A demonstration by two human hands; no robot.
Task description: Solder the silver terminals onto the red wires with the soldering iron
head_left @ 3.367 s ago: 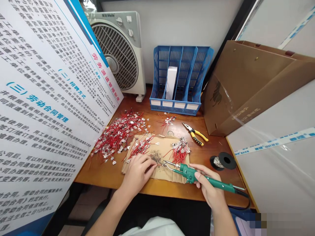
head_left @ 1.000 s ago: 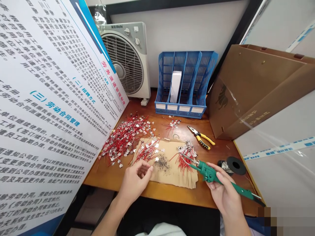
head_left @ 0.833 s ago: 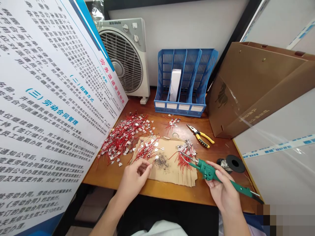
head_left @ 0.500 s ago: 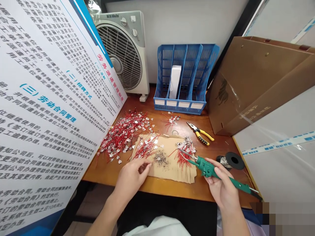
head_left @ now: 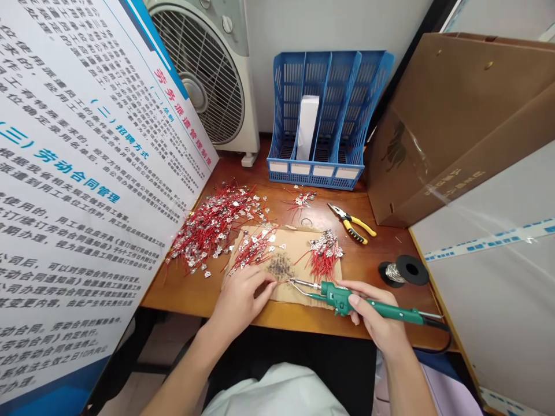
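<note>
My right hand (head_left: 377,323) grips a green soldering iron (head_left: 368,303) by its handle, the metal tip pointing left over a scorched spot on a cardboard sheet (head_left: 295,245). My left hand (head_left: 240,300) rests on the cardboard's near left part, fingers pinched just left of the iron's tip; what it pins there is too small to make out. A small bunch of red wires with metal tabs (head_left: 251,251) lies just beyond my left hand. Another bunch (head_left: 323,254) lies beyond the iron.
A large heap of red tabbed wires (head_left: 208,228) covers the wooden desk (head_left: 373,271) at left. Yellow-handled pliers (head_left: 353,222), a solder spool (head_left: 403,270), a blue file rack (head_left: 323,118), a fan (head_left: 208,69), a printed board (head_left: 78,173) and a brown cardboard box (head_left: 455,121) surround the work area.
My right hand has brought the iron down and left, from over the right wire bunch to the scorched spot. My left hand stays pinched on the cardboard. The camera view has tilted down.
</note>
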